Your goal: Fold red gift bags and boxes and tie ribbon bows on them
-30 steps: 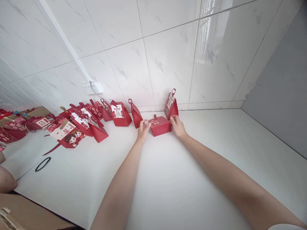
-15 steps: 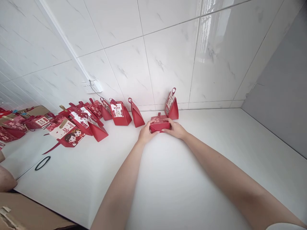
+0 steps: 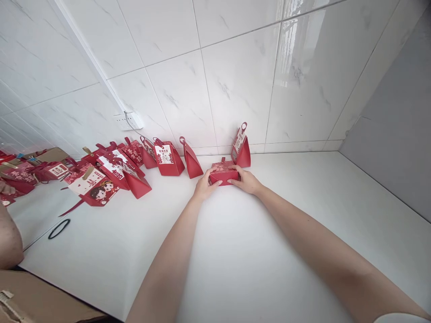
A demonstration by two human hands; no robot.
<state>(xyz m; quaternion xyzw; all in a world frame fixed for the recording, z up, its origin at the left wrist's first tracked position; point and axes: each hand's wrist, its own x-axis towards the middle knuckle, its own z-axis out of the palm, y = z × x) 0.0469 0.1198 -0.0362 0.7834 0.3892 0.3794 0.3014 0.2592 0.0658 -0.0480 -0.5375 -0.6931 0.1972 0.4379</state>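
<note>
Between my two hands a red gift box (image 3: pixel 224 175) with a ribbon loop sits on the white table (image 3: pixel 229 251), its plain red side toward me. My left hand (image 3: pixel 205 185) grips its left end, thumb on the near face and fingers behind. Around its right end my right hand (image 3: pixel 247 179) is closed in the same way. Just behind and to the right stands a tall red gift box (image 3: pixel 244 150) with a ribbon loop. Two more red boxes stand to the left, a slim one (image 3: pixel 191 159) and one with a white printed front (image 3: pixel 168 158).
Several red gift boxes (image 3: pixel 116 168) crowd the table's left side near a wall socket (image 3: pixel 128 121). A black ring (image 3: pixel 59 229) lies at left. Another person's arm (image 3: pixel 10 237) reaches in at the left edge, above a cardboard box (image 3: pixel 40 296). A tiled wall (image 3: pixel 235 89) closes the back.
My hands and the box between them are almost unmoved. At the left edge, the other person's arm has reached farther in, and a hand now shows at the red boxes there.
</note>
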